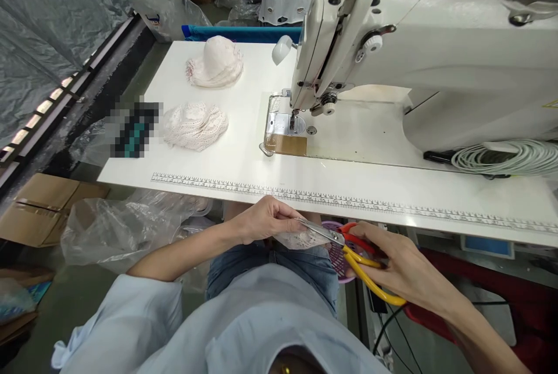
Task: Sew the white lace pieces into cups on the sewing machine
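Note:
My left hand (pixel 264 220) is closed, pinching a small piece of white lace fabric (pixel 300 239) over my lap, just below the table's front edge. My right hand (pixel 399 266) is wrapped round scissors (pixel 355 252) with one red and one yellow handle. The metal blades lie across the top of the lace piece. Both hands sit close together in front of the white sewing table (pixel 244 159).
A white sewing machine (pixel 414 60) stands on the right of the table. Two piles of lace pieces, one (pixel 195 125) near and one (pixel 215 63) farther back, lie at the left. A coiled cable (pixel 510 157) lies at the right. Plastic bags (pixel 117 228) and cardboard boxes (pixel 39 208) are on the floor at the left.

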A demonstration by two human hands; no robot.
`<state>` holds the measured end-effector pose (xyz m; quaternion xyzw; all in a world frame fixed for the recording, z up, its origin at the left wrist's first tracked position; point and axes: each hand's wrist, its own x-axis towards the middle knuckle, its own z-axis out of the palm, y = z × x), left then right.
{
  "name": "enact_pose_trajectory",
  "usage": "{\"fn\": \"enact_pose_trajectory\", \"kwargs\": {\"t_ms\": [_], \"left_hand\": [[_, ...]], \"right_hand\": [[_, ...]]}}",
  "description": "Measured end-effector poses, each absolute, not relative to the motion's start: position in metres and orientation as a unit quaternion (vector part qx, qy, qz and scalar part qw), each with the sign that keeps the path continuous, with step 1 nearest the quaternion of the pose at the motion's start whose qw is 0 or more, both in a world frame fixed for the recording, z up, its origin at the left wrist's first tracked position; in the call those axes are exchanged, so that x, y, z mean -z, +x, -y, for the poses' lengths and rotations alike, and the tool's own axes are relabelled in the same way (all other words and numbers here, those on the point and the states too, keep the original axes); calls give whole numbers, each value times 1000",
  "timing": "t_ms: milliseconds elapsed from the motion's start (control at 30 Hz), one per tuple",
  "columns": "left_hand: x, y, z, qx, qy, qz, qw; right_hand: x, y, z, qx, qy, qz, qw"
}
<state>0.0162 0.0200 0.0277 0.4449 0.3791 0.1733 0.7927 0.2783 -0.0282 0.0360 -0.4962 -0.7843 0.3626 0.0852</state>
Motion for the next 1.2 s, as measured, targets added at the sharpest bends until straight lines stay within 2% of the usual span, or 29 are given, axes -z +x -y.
{"fn": "enact_pose_trajectory", "kwargs": {"t_ms": [433,1200], "left_hand": [[-28,18,-20,-169,469,-396,771],[-29,19,-18,-160,437,-395,792]], "right_hand": [[-32,283,32,-338,-496,794,95],[-31,281,34,-334,-501,792,97]]}}
